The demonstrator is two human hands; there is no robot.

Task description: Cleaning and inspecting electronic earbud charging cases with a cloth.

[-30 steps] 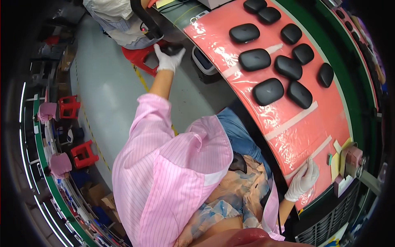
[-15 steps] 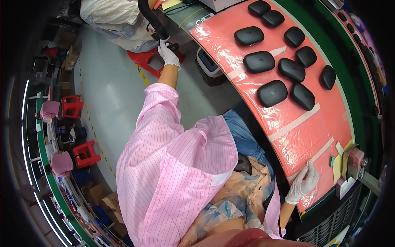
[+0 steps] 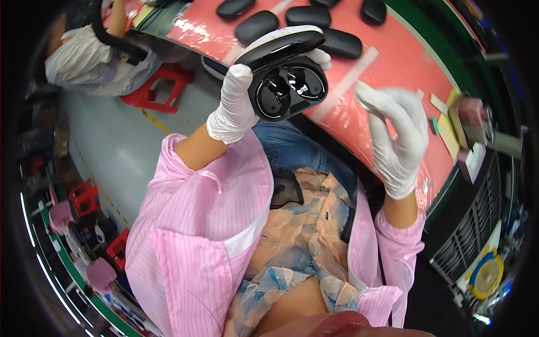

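My left hand [image 3: 233,106], in a white glove, holds up a black earbud case [image 3: 300,105] with its lid [image 3: 286,49] swung open. Two glossy black earbuds, a left one [image 3: 275,90] and a right one [image 3: 304,83], sit in the round wells. Thumb and fingers grip the case from the side and behind, so part of the grip is hidden. To the right of the case, apart from it, my white-gloved right hand [image 3: 398,135] hovers over the pink mat [image 3: 345,124]. Its fingers are bent and spread, slightly blurred, with nothing visible in them.
Several closed black cases [image 3: 342,44] lie on the mat beyond my hands. A metal fixture with a pinkish block [image 3: 470,112] stands at the mat's right end. At the upper left are a red stool [image 3: 163,90], a black curved tube [image 3: 115,36] and another person [image 3: 92,62].
My left hand has come from the far left, beside the black tube, to in front of me with the open earbud case. My right hand has lifted off the mat and moved toward it.
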